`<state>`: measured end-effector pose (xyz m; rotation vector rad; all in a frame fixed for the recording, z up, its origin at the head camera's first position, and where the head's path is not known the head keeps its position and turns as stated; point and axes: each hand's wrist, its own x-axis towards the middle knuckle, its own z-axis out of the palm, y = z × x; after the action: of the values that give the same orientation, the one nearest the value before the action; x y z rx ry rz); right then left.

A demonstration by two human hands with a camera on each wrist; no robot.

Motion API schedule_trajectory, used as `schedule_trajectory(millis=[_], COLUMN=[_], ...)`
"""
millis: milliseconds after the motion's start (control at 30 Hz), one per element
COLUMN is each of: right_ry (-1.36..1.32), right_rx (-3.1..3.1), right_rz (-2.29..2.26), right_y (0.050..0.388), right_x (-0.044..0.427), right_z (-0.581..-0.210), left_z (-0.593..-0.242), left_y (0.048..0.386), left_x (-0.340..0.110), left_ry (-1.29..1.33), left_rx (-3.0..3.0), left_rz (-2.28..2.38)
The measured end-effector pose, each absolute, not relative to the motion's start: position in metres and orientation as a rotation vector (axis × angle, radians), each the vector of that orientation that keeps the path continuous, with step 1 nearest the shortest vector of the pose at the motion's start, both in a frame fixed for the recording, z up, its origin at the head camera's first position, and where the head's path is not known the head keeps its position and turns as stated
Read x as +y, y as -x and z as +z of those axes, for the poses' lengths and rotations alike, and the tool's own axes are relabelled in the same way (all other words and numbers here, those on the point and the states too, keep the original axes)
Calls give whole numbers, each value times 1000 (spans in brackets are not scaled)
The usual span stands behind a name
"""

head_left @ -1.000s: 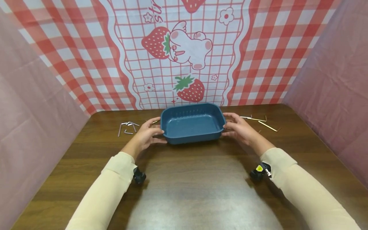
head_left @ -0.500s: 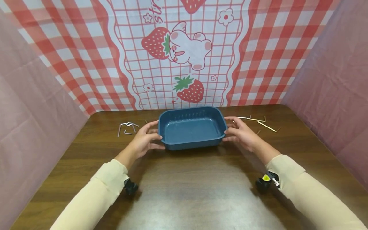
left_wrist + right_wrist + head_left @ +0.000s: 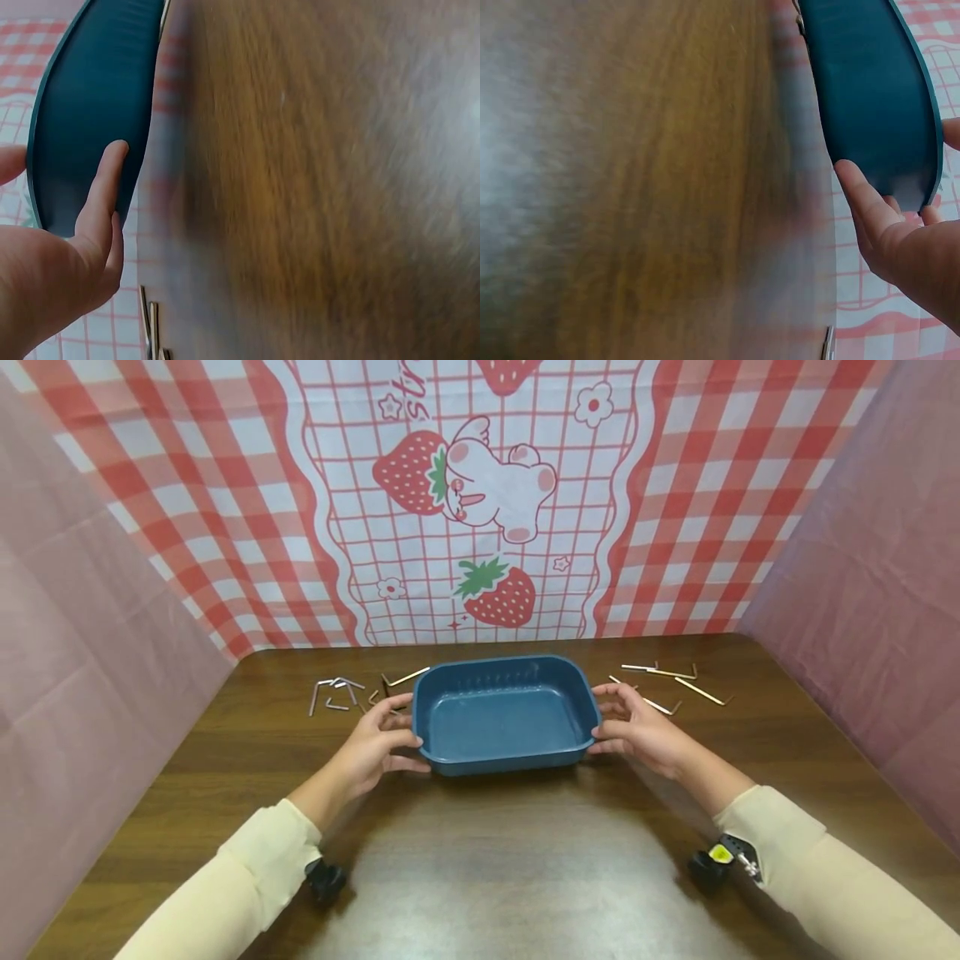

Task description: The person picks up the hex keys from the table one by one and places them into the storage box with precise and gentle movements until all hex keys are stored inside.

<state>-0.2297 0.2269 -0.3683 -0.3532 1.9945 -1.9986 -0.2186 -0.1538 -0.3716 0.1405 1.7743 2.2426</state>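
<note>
A dark blue rectangular plastic basin (image 3: 506, 718) with nothing inside is held by its two short ends, near the middle of the table. My left hand (image 3: 377, 739) grips the left end, thumb at the rim and fingers along the outer wall. On the opposite end my right hand (image 3: 637, 731) holds in the same way. In the left wrist view, one finger of the left hand (image 3: 67, 262) lies against the basin's outside wall (image 3: 94, 97). From the right wrist, the right hand (image 3: 900, 232) supports the basin (image 3: 877, 97) at its lower edge.
Silver hex keys (image 3: 337, 705) lie on the wooden table (image 3: 510, 860) at the left. Gold-coloured hex keys (image 3: 699, 691) lie at the right, and another gold one (image 3: 408, 677) behind the left hand. A red-and-white checked cloth (image 3: 682, 527) hangs behind the table.
Both hands have drawn the basin toward me from the back of the table. More hex keys now show behind the left hand and beside the right one.
</note>
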Motion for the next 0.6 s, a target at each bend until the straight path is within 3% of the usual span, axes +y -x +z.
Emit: schedule_trajectory(millis=[600], right_ry=[321], right_rx=[1993], right_rz=[-1879], right_y=[203], right_x=[233], right_z=[-368], left_z=[-378], left_y=[196], left_x=[-148], left_ry=[-86], left_rx=[1767], left_rz=[2184])
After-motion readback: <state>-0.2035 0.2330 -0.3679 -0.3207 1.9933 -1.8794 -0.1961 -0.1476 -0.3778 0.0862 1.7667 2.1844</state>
